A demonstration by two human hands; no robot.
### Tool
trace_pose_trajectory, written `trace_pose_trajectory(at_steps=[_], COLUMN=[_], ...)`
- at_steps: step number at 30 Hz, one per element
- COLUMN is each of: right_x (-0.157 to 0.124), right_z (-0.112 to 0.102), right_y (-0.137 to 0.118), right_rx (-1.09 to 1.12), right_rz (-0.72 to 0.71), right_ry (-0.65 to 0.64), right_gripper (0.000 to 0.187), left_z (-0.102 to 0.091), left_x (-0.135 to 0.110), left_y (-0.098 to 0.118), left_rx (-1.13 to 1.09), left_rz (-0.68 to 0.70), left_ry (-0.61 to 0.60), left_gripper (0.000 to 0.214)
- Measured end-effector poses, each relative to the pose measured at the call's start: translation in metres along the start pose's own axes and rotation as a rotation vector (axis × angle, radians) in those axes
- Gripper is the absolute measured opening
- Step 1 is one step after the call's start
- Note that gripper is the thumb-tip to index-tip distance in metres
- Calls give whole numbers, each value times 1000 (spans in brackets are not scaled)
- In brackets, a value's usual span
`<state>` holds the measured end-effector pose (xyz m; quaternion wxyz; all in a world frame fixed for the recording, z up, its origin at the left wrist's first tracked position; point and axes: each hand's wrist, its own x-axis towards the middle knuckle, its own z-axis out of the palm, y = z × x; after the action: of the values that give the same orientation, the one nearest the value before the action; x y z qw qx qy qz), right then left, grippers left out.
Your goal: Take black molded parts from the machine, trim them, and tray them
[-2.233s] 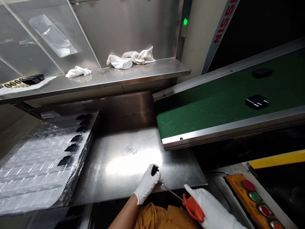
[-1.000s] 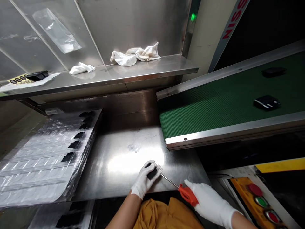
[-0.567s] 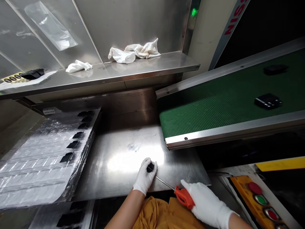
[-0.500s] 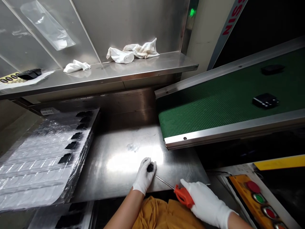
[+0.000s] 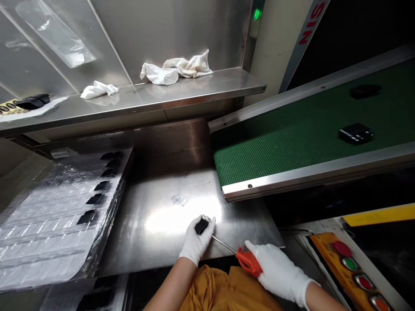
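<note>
Above the near edge of the steel worktop [image 5: 155,190], my white-gloved left hand [image 5: 194,242] is closed around a small black plastic part [image 5: 201,226], its dark face turned up between thumb and fingers. My gloved right hand [image 5: 279,270] grips the orange-red handle of an air blow gun [image 5: 247,261]. Its thin metal nozzle points toward the left hand, with the tip close by the thumb. Fingers of the right hand are partly hidden behind the glove's back and the handle.
On the left, clear plastic trays [image 5: 48,216] are stacked, with several black parts [image 5: 87,217] along one edge. A green conveyor belt [image 5: 275,142] at right carries black parts [image 5: 356,133]. White cloths [image 5: 158,74] lie on the shelf [image 5: 227,84]. A button panel [image 5: 353,268] stands at lower right.
The black part has turned in my left hand, so more of its flat face shows. The right hand with the blow gun stays nearly in place. The whole view has shifted slightly.
</note>
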<state>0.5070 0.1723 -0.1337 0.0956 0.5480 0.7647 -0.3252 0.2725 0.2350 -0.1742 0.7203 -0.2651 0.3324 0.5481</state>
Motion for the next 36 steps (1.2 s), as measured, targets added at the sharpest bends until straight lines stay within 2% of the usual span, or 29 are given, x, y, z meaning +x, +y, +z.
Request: trace_pose_trajectory(at_steps=[5,10,18,23,27,29,34,36], right_x=[2,1,-7,-10,-10,-11,-14,-14], right_z=[-2,-4,-9,-7,-5,-6,-6,-6], right_y=[-1,10,13,14,16,17,21,21], right_rx=[-4,52,70,63,94,99,113,113], right_rz=[-13,36,-19,-46,-26,-21,-12,-14], right_ry=[-20,17,13,-8,4,5,7,11], right_gripper=[66,64,59,64,63,64,63,63], left_z=[-1,-7,-8,-9,-9,-9,-11,-13], left_x=[0,2,-10,-15,-16,-14,-6,-6], left_y=[-3,0,10,12,10,8,12,20], left_rx=[34,73,470,583,677,783,1176,1230], left_rz=[0,2,16,-6,7,63,511,584], left_ry=[-16,-58,-182,-286,-299,-300,-292,-323], left_gripper=[7,6,6,10,24,34,49,51])
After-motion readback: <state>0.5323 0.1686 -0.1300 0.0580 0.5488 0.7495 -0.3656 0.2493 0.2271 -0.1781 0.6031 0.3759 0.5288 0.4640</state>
